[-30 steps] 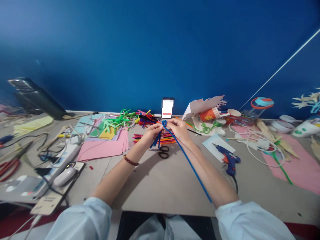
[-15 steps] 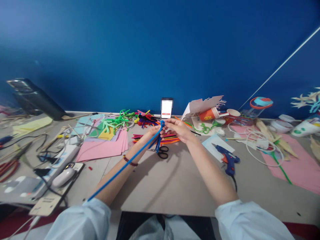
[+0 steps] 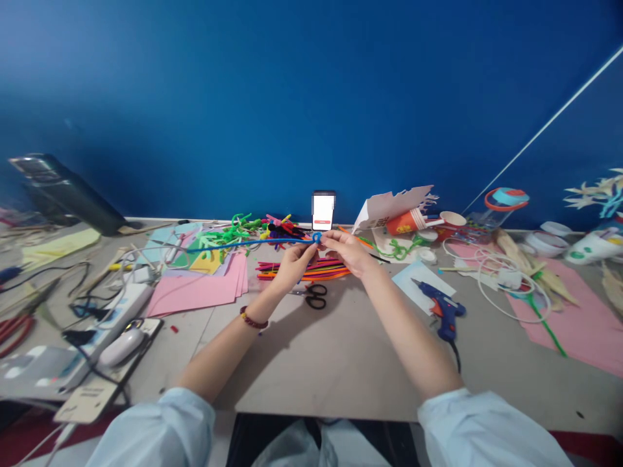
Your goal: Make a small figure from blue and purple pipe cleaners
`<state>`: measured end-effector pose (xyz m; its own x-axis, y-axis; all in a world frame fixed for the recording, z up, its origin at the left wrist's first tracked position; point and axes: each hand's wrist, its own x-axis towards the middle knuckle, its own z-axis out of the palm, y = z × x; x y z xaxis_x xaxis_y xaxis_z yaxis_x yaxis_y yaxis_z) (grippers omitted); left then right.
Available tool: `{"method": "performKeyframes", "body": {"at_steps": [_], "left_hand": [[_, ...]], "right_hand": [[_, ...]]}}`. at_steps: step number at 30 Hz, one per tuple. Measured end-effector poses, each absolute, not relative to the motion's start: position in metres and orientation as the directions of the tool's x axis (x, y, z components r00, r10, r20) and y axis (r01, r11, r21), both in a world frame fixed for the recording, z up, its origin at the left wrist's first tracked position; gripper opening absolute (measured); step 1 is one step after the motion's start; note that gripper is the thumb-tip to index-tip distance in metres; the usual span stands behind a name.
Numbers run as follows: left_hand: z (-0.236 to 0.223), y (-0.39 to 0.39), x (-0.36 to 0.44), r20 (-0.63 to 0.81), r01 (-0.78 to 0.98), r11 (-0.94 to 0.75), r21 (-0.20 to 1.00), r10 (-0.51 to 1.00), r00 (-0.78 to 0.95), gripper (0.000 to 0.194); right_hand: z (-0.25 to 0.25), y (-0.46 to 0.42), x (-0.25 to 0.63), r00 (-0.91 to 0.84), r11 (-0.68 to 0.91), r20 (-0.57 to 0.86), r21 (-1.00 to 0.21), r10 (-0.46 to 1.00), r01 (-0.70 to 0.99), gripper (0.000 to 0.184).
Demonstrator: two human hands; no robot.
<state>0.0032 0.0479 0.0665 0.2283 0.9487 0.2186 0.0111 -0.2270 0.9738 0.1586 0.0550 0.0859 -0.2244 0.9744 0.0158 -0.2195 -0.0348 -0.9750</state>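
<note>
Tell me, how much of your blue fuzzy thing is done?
A little blue loop looks already made. It's in hand now, pinched between the left hand and right hand. The long blue tail sticks out loose, so shaping that may be left. I can't tell how much more it needs.

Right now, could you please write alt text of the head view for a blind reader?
Left hand and right hand hold a blue pipe cleaner, its long end stretching left. A phone stands behind, scissors lie nearer, a glue gun right.
</note>
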Motion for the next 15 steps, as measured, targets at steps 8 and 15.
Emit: {"method": "performKeyframes", "body": {"at_steps": [8,15], "left_hand": [[0.060,0.052,0.003,0.282,-0.047,-0.279,0.959,0.935,0.217,0.034],[0.056,0.052,0.005,0.186,-0.278,-0.105,0.955,0.940,0.285,0.031]], "right_hand": [[0.074,0.060,0.154,-0.247,-0.058,0.011,-0.961,0.969,-0.270,0.027],[0.075,0.058,0.149,-0.336,-0.087,0.025,-0.946,0.942,-0.313,0.032]]}}
